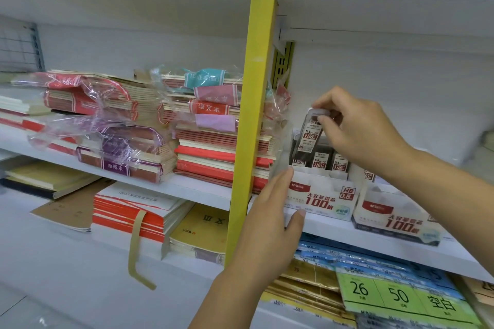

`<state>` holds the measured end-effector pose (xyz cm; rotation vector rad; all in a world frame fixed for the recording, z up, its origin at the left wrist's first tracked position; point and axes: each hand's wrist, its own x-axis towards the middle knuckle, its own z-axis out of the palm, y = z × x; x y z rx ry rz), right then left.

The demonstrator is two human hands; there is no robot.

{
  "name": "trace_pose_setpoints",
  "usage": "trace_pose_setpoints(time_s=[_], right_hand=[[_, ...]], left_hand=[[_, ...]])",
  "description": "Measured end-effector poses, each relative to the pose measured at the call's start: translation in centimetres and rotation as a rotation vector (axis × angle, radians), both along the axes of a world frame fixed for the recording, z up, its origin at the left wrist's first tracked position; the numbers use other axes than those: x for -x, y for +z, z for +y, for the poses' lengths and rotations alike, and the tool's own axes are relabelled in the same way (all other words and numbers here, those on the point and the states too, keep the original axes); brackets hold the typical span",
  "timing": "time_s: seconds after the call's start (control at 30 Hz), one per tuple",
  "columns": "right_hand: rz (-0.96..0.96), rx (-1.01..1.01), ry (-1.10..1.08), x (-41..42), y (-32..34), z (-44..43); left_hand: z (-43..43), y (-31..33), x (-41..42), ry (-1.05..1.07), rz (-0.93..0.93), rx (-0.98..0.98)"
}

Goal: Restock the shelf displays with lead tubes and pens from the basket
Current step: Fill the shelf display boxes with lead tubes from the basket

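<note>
2 bare forearms come into view from below, with no sleeve reaching either wrist. The left hand (270,211) and right hand (358,131) wear no gloves, rings, watch or bands. The fingers (300,218) show short, plain, unpainted nails.

Clear glossy plastic on lead tube (310,136); printed matt cardboard on display box (320,197). Crinkled shiny film over paper notebooks (208,125). Smooth white-painted shelf (187,184), glossy yellow upright (251,115).
</note>
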<state>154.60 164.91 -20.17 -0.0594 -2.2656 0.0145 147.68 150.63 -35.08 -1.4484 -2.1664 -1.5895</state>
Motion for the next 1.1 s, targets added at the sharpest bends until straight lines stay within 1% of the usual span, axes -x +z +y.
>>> trace_pose_setpoints(time_s=[0.1,0.17,0.33,0.43,0.47,0.5,0.57,0.6,0.63,0.7,0.73,0.8,0.83,0.87,0.9,0.93,0.97,1.0,1.07,1.1], right_hand=[[-0.077,-0.043,-0.016,0.1,-0.4,-0.4],[-0.106,-0.031,-0.011,0.3,-0.6,-0.7],[-0.026,0.164,0.014,0.7,0.1,-0.3],[-0.128,0.236,-0.031,1.7,-0.1,0.5],[-0.166,0.210,-0.070,2.0,-0.5,0.9],[-0.184,0.141,-0.123,2.3,-0.9,1.0],[-0.181,-0.053,-0.237,2.5,-1.5,1.1],[-0.183,-0.109,-0.274,2.3,-1.6,1.1],[-0.186,-0.121,-0.288,2.0,-1.6,1.1],[-0.160,-0.048,-0.256,0.5,-1.5,0.7],[-0.111,0.005,-0.206,-0.7,-1.8,0.3],[0.021,0.131,-0.053,-4.3,-3.2,-1.0],[0.066,0.215,0.041,-6.5,-4.4,-1.9],[0.076,0.326,0.134,-8.7,-6.0,-2.7],[0.062,0.457,0.201,-10.8,-7.9,-3.3],[0.023,0.597,0.227,-12.6,-9.9,-3.6],[-0.055,0.724,0.215,-14.2,-12.2,-3.6],[-0.175,0.827,0.177,-15.4,-14.7,-3.4],[-0.525,0.978,0.043,-17.1,-20.6,-2.0],[-0.709,1.033,-0.037,-17.7,-24.0,-1.2]], left_hand=[[0.1,0.1,-0.1,0.005,0.005,-0.008],[0.2,0.0,0.0,0.005,-0.004,-0.016],[0.1,-0.1,0.1,0.001,-0.032,-0.017],[0.1,-0.2,0.2,-0.002,-0.042,-0.024],[0.1,-0.2,0.2,-0.006,-0.040,-0.027],[0.0,-0.2,0.2,-0.008,-0.034,-0.027],[0.0,-0.2,0.3,-0.010,-0.026,-0.028],[0.0,-0.2,0.3,-0.014,-0.029,-0.033],[0.0,-0.3,0.2,-0.012,-0.030,-0.040],[-0.3,-0.6,-0.4,0.036,0.012,-0.067],[-0.6,-0.9,-0.9,0.083,0.045,-0.107],[-1.3,-2.0,-2.2,0.140,0.083,-0.193],[-1.6,-2.8,-3.0,0.134,0.079,-0.196],[-1.8,-3.9,-3.9,0.107,0.063,-0.160],[-2.1,-5.4,-4.8,0.056,0.038,-0.078],[-2.3,-7.2,-5.6,-0.004,0.007,0.048],[-2.7,-9.4,-6.3,-0.063,-0.025,0.211],[-3.1,-11.8,-6.9,-0.118,-0.048,0.402],[-3.9,-16.6,-7.9,-0.224,-0.095,0.790],[-4.0,-19.0,-8.4,-0.275,-0.147,0.908]])
